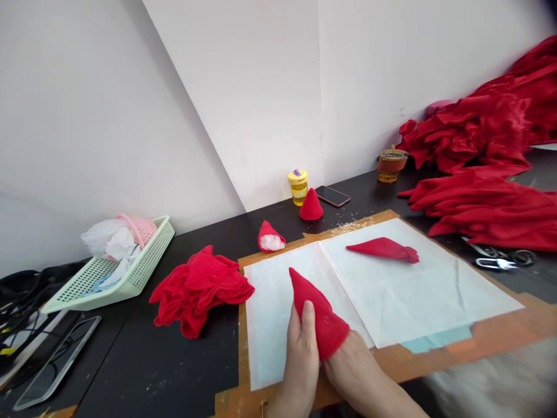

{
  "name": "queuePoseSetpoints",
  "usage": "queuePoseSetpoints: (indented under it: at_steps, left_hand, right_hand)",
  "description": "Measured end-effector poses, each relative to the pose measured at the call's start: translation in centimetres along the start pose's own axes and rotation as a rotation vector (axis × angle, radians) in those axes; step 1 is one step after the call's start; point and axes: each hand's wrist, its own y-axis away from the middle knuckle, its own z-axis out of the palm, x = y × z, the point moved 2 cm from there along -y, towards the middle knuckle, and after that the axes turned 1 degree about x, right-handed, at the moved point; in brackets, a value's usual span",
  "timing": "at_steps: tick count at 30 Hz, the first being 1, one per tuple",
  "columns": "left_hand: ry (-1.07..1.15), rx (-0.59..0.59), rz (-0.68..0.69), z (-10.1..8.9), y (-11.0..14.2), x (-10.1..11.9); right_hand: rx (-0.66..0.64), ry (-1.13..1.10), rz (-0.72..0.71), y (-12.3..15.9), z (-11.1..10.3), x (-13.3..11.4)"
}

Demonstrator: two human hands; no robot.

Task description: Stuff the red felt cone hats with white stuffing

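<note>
A red felt cone (pixel 319 316) is in front of me, its tip pointing up and to the left. My left hand (pixel 302 345) is closed around its left side, thumb laid along the cloth. Into the cone's open lower end goes my right hand (pixel 354 363); the cloth hides its fingers. Beyond, a flat red cone piece (pixel 385 250) lies on the white sheet (pixel 435 290). A red cone stuffed with white filling (pixel 270 241) rests past the sheet's far edge, and another red cone (pixel 311 206) stands upright near it.
Heaped red pieces (pixel 200 287) lie to the left, beside a pale green basket (pixel 148 273). On the right are red cloth piles (pixel 491 209) and scissors (pixel 505 258). A yellow-lidded cup (pixel 298 187), phone (pixel 333 195) and amber cup (pixel 391 164) stand near the wall. White fluff (pixel 500 377) is at lower right.
</note>
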Motion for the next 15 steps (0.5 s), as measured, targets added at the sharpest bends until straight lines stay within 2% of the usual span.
queuePoseSetpoints:
  at_steps: [3, 5, 11, 15]
  left_hand:
    - [-0.142, 0.049, 0.005, 0.2, 0.5, -0.2]
    - [-0.126, 0.072, -0.008, 0.3, 0.4, 0.0]
    - [0.200, 0.051, 0.002, 0.1, -1.4, 2.4]
    - [0.310, 0.015, -0.104, 0.2, -1.5, 2.8]
  right_hand:
    - [0.029, 0.044, 0.064, -0.7, 0.5, 0.1]
    - [0.047, 0.096, 0.061, -0.6, 0.6, 0.0]
    - [0.057, 0.082, -0.089, 1.8, -1.5, -0.4]
    - [0.098, 0.115, -0.121, 2.1, -2.0, -0.1]
